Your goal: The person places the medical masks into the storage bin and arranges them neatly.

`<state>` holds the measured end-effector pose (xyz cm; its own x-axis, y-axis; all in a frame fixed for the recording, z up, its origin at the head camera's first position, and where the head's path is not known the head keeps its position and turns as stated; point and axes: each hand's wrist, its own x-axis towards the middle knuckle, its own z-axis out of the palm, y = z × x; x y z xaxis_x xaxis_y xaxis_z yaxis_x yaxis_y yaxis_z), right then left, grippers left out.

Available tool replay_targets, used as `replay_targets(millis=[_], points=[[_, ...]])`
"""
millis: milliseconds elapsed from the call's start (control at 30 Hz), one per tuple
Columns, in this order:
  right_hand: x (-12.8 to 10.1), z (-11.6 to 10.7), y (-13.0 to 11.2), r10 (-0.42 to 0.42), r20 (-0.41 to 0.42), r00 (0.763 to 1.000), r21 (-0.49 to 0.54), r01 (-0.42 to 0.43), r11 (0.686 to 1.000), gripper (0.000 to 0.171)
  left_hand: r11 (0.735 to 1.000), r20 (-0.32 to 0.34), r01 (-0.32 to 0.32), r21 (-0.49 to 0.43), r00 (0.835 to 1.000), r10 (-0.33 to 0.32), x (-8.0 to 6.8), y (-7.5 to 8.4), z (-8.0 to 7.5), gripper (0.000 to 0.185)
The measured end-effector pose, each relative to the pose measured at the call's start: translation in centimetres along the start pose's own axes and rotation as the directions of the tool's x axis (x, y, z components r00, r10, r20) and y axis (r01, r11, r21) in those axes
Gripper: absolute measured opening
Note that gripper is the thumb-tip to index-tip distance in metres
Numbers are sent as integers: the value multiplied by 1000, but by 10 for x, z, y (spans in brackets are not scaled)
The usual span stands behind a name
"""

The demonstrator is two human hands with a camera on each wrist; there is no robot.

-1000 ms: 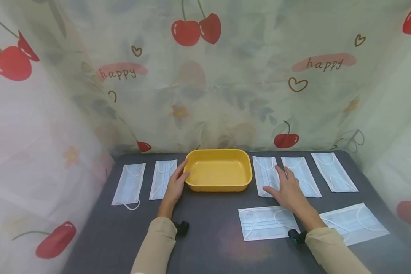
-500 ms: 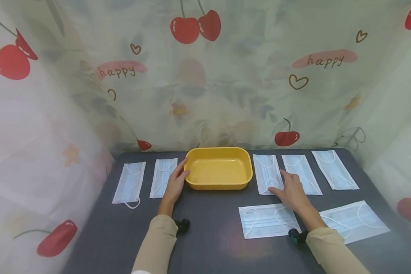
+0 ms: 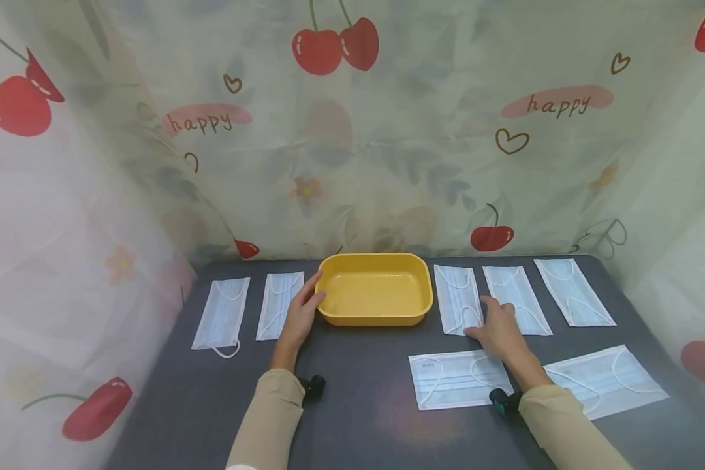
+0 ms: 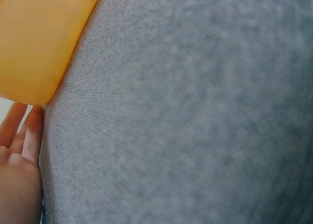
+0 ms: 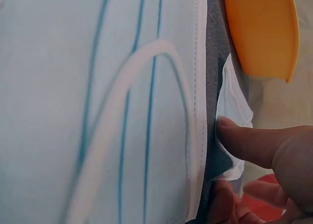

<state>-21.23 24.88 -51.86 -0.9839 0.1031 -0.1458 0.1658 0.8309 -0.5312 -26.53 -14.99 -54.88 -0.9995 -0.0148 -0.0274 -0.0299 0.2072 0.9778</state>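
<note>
A yellow plastic tray (image 3: pixel 376 322) stands at the table's far middle. My left hand (image 3: pixel 299 320) rests against its left end, thumb and fingers spread along the rim; in the left wrist view its straight fingers (image 4: pixel 32 136) reach the tray's corner. On the right, my right hand (image 3: pixel 502 333) pinches the near end of a pale blue face mask (image 3: pixel 454 287), thumb at its lower edge and a finger at its right side. In the right wrist view this mask (image 5: pixel 232 104) bends up between thumb and fingers. Another mask (image 5: pixel 122 111) with blue pleat lines fills the foreground.
Two masks lie left of the tray, one the outer mask (image 3: pixel 222 313). Right of the gripped mask lie a second mask (image 3: pixel 514 284) and a third mask (image 3: pixel 572 290). Nearer are a sideways mask (image 3: pixel 458 385) and a tilted mask (image 3: pixel 613 378). A cherry-print curtain (image 3: pixel 352 163) surrounds the table.
My right hand has come down onto the mask right of the tray, and its thumb and finger have drawn closer together on it. The left hand stays at the tray.
</note>
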Motion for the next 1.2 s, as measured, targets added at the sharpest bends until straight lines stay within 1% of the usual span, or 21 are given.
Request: replay_targets(millis=[133,333,567,767,867,1033,1133,1200], points=[[2,-2,2,22,23,999,5,-22,1000,86,1000,0,14,7,1000,-14,-1,1,1,46],[2,-6,0,64,61,996,34,-66,997,83,1000,-5,13,4,1000,-13,0,0,1,46],[0,-9,0,35,58,998,91,-41,995,71,1000,2,10,-11,1000,-10,0,1,1,46],[3,-9,5,31,63,998,143,-40,989,63,1000,5,9,-14,1000,-9,-1,1,0,47],[4,-10,8,39,81,996,179,-53,982,58,1000,4,15,-13,1000,-15,-1,2,0,46],[4,-13,10,81,111,991,225,-105,969,52,1000,11,22,-11,1000,-22,-1,2,0,46],[4,-14,10,89,104,991,229,-111,967,50,1000,10,19,-11,1000,-19,-1,1,0,46],[3,-14,10,82,91,992,236,-101,967,49,1000,7,17,-14,1000,-17,-1,0,0,46]])
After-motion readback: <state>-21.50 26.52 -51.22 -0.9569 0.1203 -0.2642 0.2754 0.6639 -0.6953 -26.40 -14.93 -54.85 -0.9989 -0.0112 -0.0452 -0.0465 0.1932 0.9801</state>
